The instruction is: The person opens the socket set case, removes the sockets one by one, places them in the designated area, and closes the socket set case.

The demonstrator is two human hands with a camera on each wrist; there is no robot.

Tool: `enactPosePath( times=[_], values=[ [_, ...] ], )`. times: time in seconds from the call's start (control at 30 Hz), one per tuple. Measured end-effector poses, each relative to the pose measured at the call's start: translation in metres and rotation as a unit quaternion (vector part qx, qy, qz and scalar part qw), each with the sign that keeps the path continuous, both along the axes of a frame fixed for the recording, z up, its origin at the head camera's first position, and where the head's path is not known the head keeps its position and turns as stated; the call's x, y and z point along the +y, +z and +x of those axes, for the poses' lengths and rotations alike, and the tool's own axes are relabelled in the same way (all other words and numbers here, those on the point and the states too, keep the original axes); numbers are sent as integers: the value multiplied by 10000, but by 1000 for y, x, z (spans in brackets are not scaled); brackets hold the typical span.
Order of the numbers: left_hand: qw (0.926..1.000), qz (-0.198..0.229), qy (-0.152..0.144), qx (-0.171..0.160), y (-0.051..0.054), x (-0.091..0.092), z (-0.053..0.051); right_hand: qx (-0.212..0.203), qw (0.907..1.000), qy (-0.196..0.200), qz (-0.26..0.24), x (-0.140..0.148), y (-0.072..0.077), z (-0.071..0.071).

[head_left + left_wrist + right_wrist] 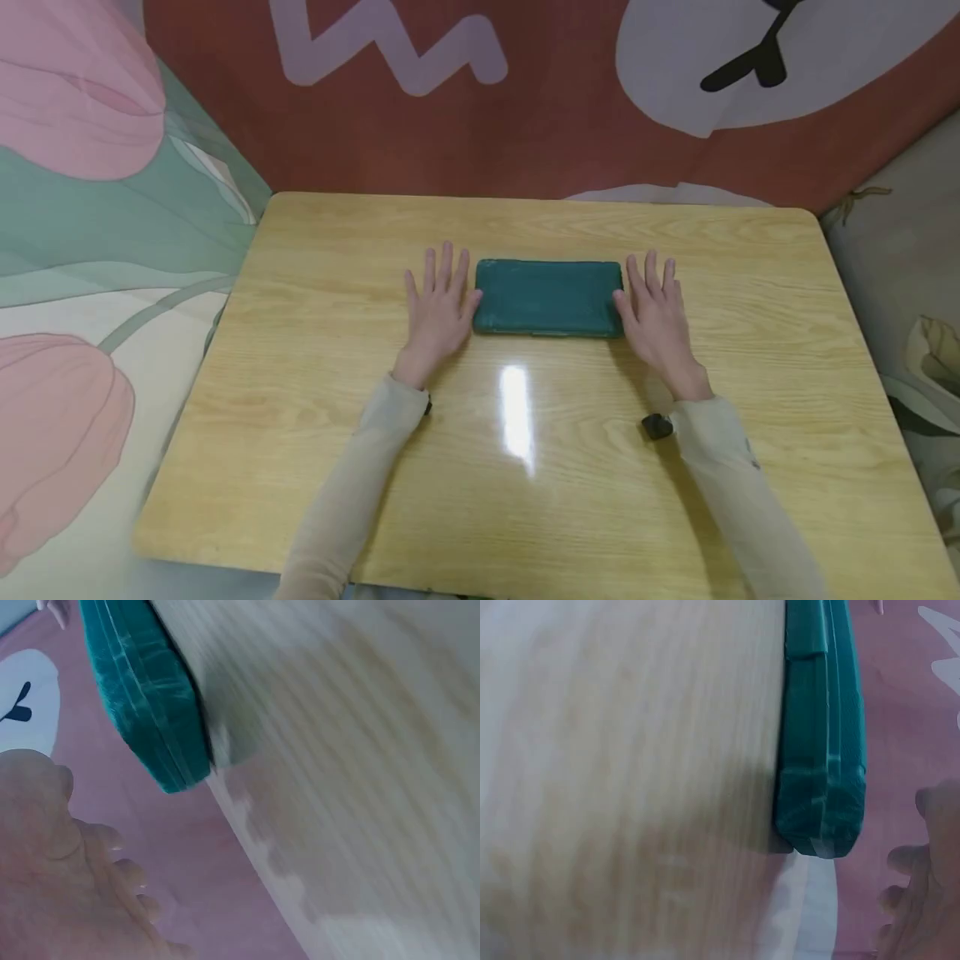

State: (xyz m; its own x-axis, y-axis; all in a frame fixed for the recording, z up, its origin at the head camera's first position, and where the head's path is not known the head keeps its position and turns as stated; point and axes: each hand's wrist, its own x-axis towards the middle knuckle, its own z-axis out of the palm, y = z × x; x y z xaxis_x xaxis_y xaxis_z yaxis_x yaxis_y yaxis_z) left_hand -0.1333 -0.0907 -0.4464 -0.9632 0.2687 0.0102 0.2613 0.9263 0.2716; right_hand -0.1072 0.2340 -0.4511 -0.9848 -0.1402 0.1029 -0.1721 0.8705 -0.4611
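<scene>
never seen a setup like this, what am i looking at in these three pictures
There is no machine here, just a person's bare left hand and right hand. The wide picture comes from a camera worn on the head, looking forward and down; the two close-ups come from one camera on each wrist. A flat, teal rectangular case lies on the wood-grain table, between the hands. Nothing is held: both hands are open beside its short ends, and each wrist view shows a gap between hand and case.
</scene>
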Motion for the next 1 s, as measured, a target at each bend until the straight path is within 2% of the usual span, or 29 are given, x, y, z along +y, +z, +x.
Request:
enactPosePath(
  times=[0.1,0.17,0.3,0.4,0.63,0.8,1.0],
  values=[
    [9997,-29,-228,40,2,8,2,-6,9996,222,169,-2,2,1],
    [9987,-36,-483,138,3,13,3,88,9984,470,313,-6,0,2],
    [9932,-217,-1038,479,4,26,5,464,9929,938,570,-21,-2,6],
    [9889,-342,-1331,558,5,34,6,605,9884,1093,859,-31,-4,9],
    [9847,-537,-1586,476,0,44,-1,269,9804,1236,1510,-48,-6,0],
    [9817,-636,-1777,243,-7,48,-5,33,9750,1251,1836,-50,-5,-8],
    [9813,-599,-1828,36,-4,46,-9,-342,9693,1413,1983,-54,-9,-10]
  ],
)
